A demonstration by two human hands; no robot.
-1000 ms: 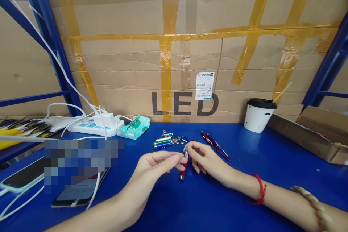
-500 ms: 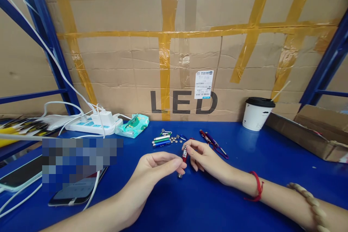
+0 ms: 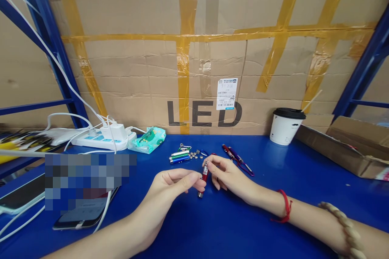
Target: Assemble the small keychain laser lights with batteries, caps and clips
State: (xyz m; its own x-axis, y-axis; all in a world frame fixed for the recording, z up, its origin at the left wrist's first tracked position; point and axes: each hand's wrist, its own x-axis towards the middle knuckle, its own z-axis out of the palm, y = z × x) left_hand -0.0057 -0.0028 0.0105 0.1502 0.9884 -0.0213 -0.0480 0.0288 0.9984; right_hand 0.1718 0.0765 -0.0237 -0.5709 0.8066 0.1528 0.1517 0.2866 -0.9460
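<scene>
Between both hands is a slim red laser pointer [image 3: 205,173] with silver ends and a white label, held tilted above the blue table. My left hand [image 3: 172,188] pinches its lower part between thumb and fingers. At its upper end, the thumb and index finger of my right hand [image 3: 226,173] close on the silver tip. Just beyond lie silver, green and blue tubes [image 3: 180,156] of similar shape. Several small button cells [image 3: 194,156] are scattered beside them. Behind my right hand rest a red pen-like tube [image 3: 228,152] and a purple one [image 3: 240,160].
A white paper cup [image 3: 285,128] with a black lid stands back right, by an open cardboard box [image 3: 343,151]. At left are a power strip [image 3: 100,140], a green tissue pack [image 3: 149,139], cables and a phone [image 3: 80,214]. Taped cardboard [image 3: 136,68] walls the back.
The view has shifted very slightly. Both hands keep their hold on the red laser pointer, with hardly any movement of the fingers.
</scene>
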